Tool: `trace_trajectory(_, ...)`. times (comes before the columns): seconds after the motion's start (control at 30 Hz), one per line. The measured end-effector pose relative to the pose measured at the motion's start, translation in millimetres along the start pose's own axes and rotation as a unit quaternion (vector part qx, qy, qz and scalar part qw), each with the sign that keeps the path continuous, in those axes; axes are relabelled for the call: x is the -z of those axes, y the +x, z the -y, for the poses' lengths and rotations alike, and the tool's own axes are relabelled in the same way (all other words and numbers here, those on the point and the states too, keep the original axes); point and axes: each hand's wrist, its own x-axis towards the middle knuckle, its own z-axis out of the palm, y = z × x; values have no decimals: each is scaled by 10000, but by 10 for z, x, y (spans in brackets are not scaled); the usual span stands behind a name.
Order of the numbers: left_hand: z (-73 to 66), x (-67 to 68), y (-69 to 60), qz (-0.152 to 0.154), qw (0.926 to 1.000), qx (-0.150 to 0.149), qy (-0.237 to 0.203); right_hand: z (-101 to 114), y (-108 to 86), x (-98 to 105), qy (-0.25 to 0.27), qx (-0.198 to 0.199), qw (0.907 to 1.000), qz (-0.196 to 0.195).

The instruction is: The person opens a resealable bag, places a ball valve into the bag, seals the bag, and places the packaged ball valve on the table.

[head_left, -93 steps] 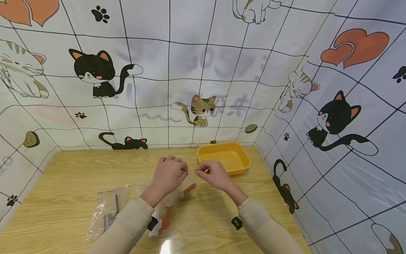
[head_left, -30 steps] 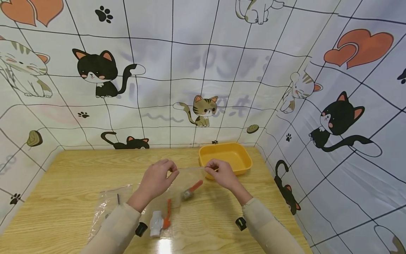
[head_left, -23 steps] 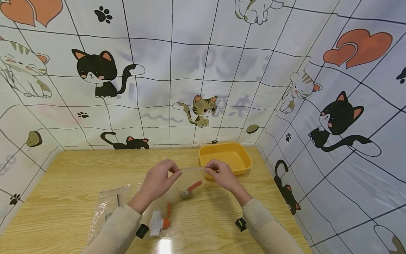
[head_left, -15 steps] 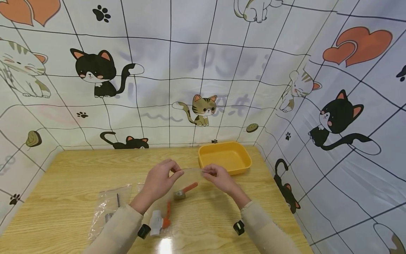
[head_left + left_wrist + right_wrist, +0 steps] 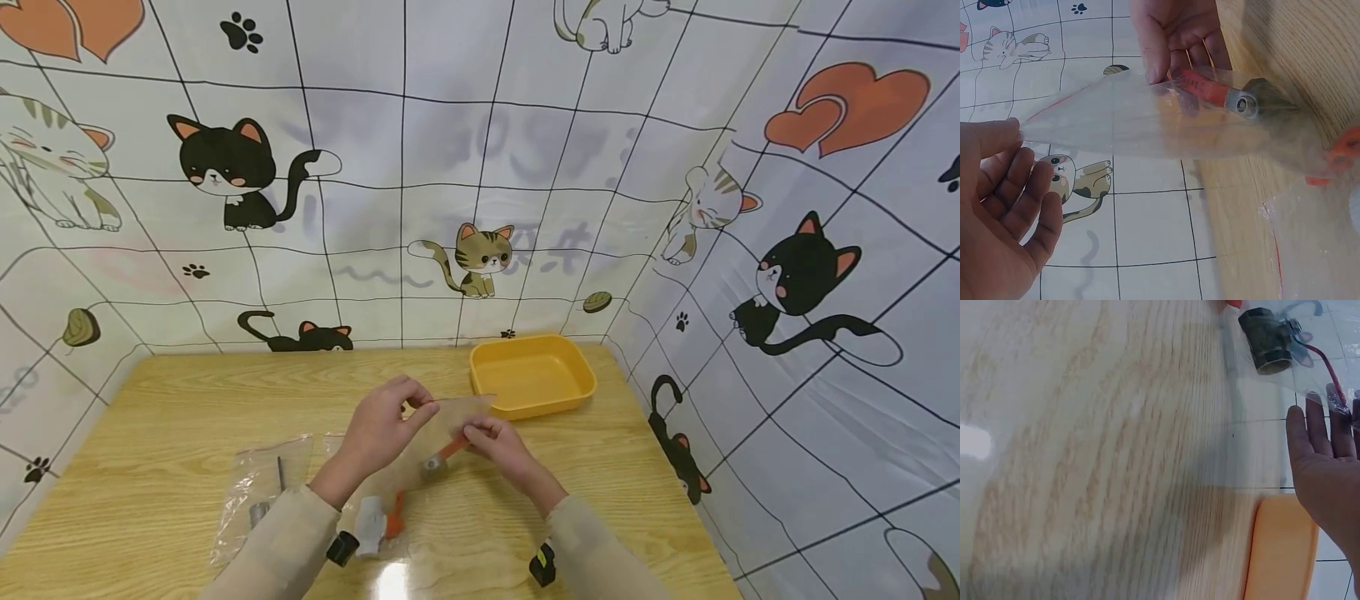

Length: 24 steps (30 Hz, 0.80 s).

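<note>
A clear zip bag (image 5: 1129,119) with a red seal line hangs above the table. Inside it is a metal ball valve (image 5: 1266,103) with a red lever handle (image 5: 453,446). My left hand (image 5: 384,423) pinches the bag's upper corner between thumb and forefinger. At the bag's other side, my right hand (image 5: 510,450) pinches the plastic at the handle's end, thumb in front and fingers behind. The right wrist view shows the valve body and the thin lever running to the right fingertips (image 5: 1313,406).
A second clear bag by the left forearm holds a white valve with an orange handle (image 5: 371,525). Farther left lies another bag (image 5: 232,492) with a grey cylinder and a dark rod. A yellow tray (image 5: 532,379) stands at the back right of the wooden table (image 5: 187,400).
My right hand has let go of the bag's upper right corner and moved down and left to the handle's end. The left hand keeps its pinch on the other corner.
</note>
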Motion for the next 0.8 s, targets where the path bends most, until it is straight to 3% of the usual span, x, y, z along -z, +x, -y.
trace_trajectory(0.13,40,-6,-1,-46,9997,159,-165,-16,-23,-24,113,-48,9999,-115)
trace_trajectory(0.5,95,-26,0,17,9980,434,-467,-134,-34,-58,-277,66,9993,238)
trace_trajectory(0.8,174,-28,-3,9,9968,511,-620,-186,-14,-128,-124,128,9998,65)
